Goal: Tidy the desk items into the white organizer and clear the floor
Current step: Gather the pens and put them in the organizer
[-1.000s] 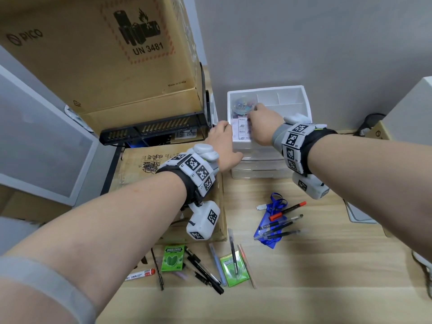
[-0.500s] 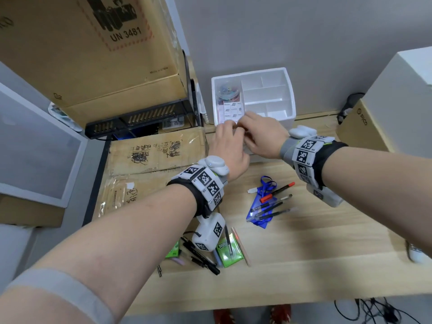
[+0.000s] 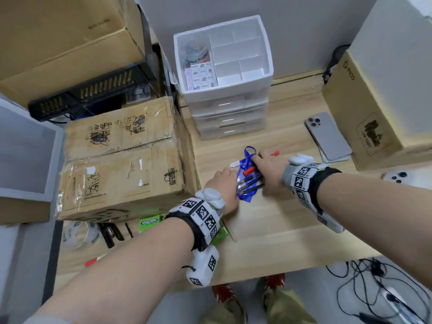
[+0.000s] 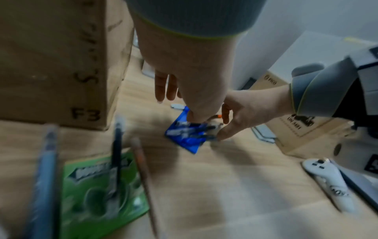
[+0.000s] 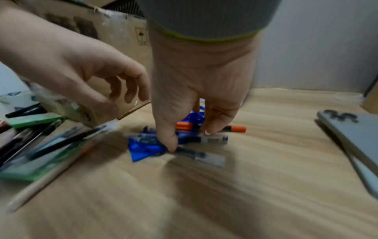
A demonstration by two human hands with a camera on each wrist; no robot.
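Note:
The white organizer [image 3: 264,73] stands at the back of the desk, with a bag of coloured clips and small white boxes in its left compartment. Several pens [image 3: 251,182] [image 5: 204,139] lie across a blue lanyard pouch [image 3: 245,195] [image 4: 184,139] mid-desk. My right hand [image 3: 261,164] [image 5: 190,139] [image 4: 223,124] reaches down over them, thumb on the near side and fingers on the far side, pinching the bundle. Just left of the pouch hovers my left hand [image 3: 230,181] [image 4: 184,97] [image 5: 122,90], its fingers loose and holding nothing.
A taped cardboard box [image 3: 121,155] sits at the left, with green gum packs [image 3: 149,222], more pens [image 3: 109,232] and a red marker [image 3: 93,260] in front of it. A phone [image 3: 327,136], a brown box [image 3: 364,108] and a white controller [image 3: 397,177] lie to the right. Cables [image 3: 374,288] cover the floor.
Both hands have left the organizer and dropped to the pens on the blue pouch. The right hand now closes on the pens.

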